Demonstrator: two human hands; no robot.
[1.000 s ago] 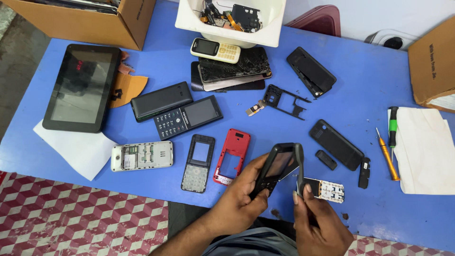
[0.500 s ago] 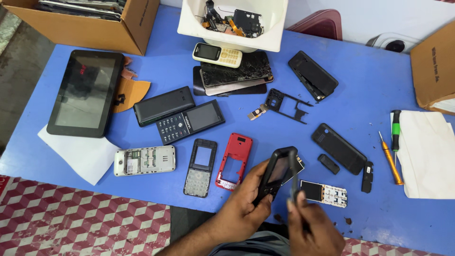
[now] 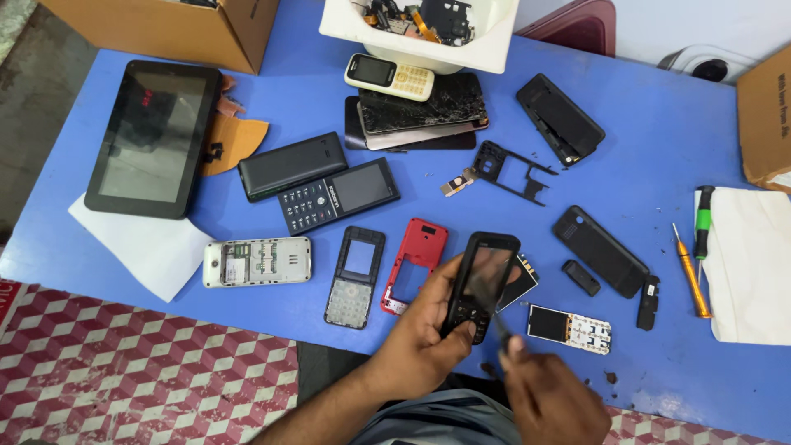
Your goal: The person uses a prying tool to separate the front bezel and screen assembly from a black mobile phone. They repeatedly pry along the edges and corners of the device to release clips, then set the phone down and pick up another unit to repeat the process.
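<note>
My left hand point(image 3: 424, 334) grips a black keypad phone point(image 3: 479, 284) upright above the near edge of the blue table point(image 3: 659, 148). My right hand point(image 3: 548, 394), blurred, pinches a thin dark tool whose tip touches the phone's lower right corner. Just right of the phone lie a small circuit piece point(image 3: 521, 280) and a bare phone board with a screen and keypad contacts point(image 3: 570, 328). A red phone frame point(image 3: 416, 262) lies just left of my left hand.
A black front bezel point(image 3: 354, 276), an open silver phone back point(image 3: 258, 261), a tablet point(image 3: 152, 136), several phones and covers, a white tray of parts point(image 3: 494, 45), cardboard boxes point(image 3: 222, 37), an orange screwdriver point(image 3: 690, 272) and a white cloth point(image 3: 754, 264) lie around the table.
My left hand has tilted the black phone more upright and turned its face to me. My right hand has moved from beside the board to the phone's lower corner.
</note>
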